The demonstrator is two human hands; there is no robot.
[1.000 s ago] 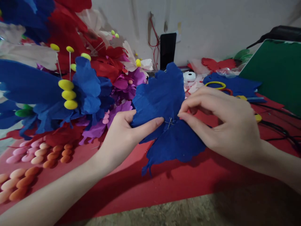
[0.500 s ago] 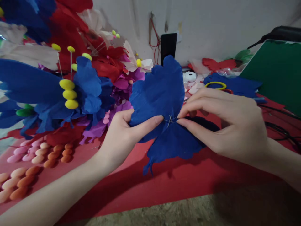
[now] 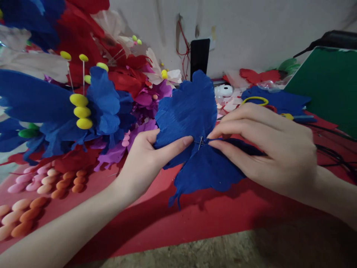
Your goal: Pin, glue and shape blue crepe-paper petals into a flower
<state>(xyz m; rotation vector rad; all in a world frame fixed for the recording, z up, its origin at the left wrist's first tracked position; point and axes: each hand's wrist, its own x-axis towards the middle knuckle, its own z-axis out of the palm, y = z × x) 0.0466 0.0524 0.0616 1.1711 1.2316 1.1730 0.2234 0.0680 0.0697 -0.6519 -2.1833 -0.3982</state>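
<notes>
A blue butterfly [image 3: 189, 108] with scalloped wings and a small tail is held up over the red table. My left hand [image 3: 147, 160] grips its left side, thumb on top near the centre and the other fingers mostly hidden behind the wing. At the middle of the butterfly, thin metal wires [image 3: 200, 143] cross one another. Just right of them, my right hand [image 3: 264, 145] pinches the butterfly's centre between thumb and forefinger. Whether a wire end is also in that pinch is too small to tell.
Finished-looking blue butterflies [image 3: 106, 100] with yellow oval beads [image 3: 82, 111] crowd the left. Pink and orange beads [image 3: 33, 214] lie in rows at lower left. Behind stand a black phone [image 3: 199, 56] and a white earbud case [image 3: 224, 90]. Yellow-handled scissors [image 3: 255, 100] and a green board [image 3: 326, 85] are right.
The butterfly's upper wing has tipped slightly down and back. My right fingers have shifted a little left at the centre, and the crossed wires look narrower. The left hand stays nearly still.
</notes>
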